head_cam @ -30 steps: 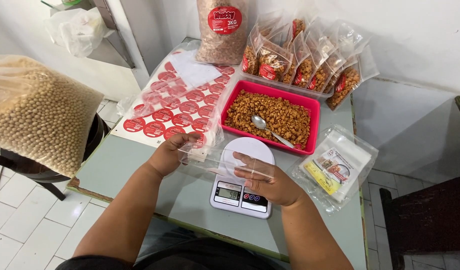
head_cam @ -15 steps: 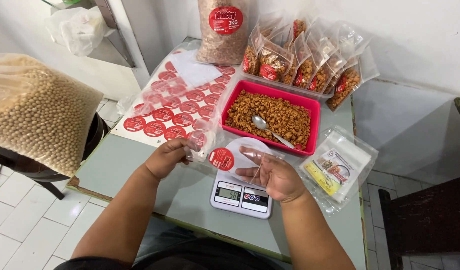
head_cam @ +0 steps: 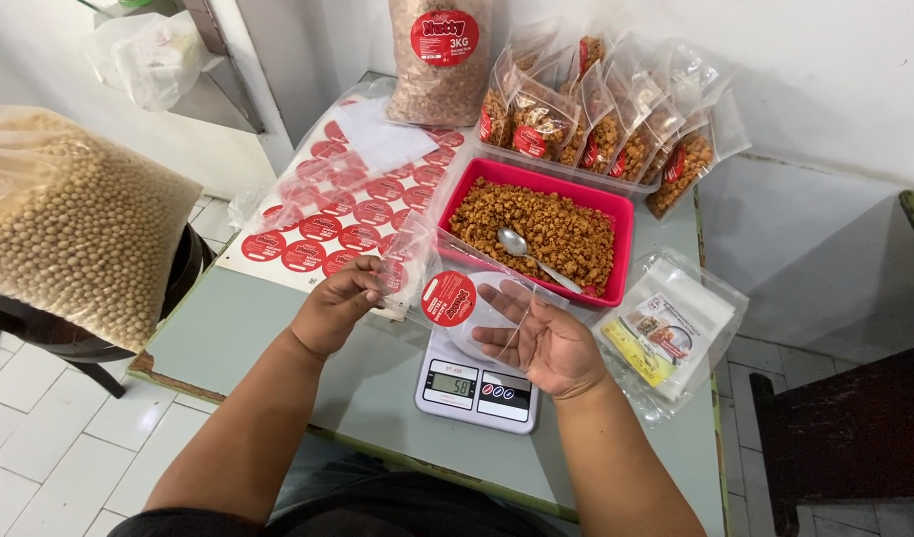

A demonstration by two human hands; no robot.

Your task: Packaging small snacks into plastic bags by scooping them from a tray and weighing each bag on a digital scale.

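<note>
Hands meet above a small digital scale point(head_cam: 474, 383) on the bench point(head_cam: 278, 348). The right hand point(head_cam: 542, 338) lies palm up and open, fingers spread, with a clear empty pouch point(head_cam: 477, 303) resting on it; the pouch carries a round red sticker point(head_cam: 449, 298) at its end toward the left hand. The left hand point(head_cam: 340, 303) is closed in a pinch grip, it seems on the edge of the pouch or on thin plastic just beside it; the clear film makes this hard to judge. The pouch hangs between both hands, right over the white plate of the scale.

Beyond the grip, away from the person, a red tray point(head_cam: 537, 224) holds brown crumbly snack and a metal spoon point(head_cam: 537, 256). Behind the left hand lies a sheet of round red stickers point(head_cam: 323, 214). To the outer side of the right hand sits a pack of clear bags point(head_cam: 671, 328). Filled pouches point(head_cam: 596, 129) stand behind the tray.
</note>
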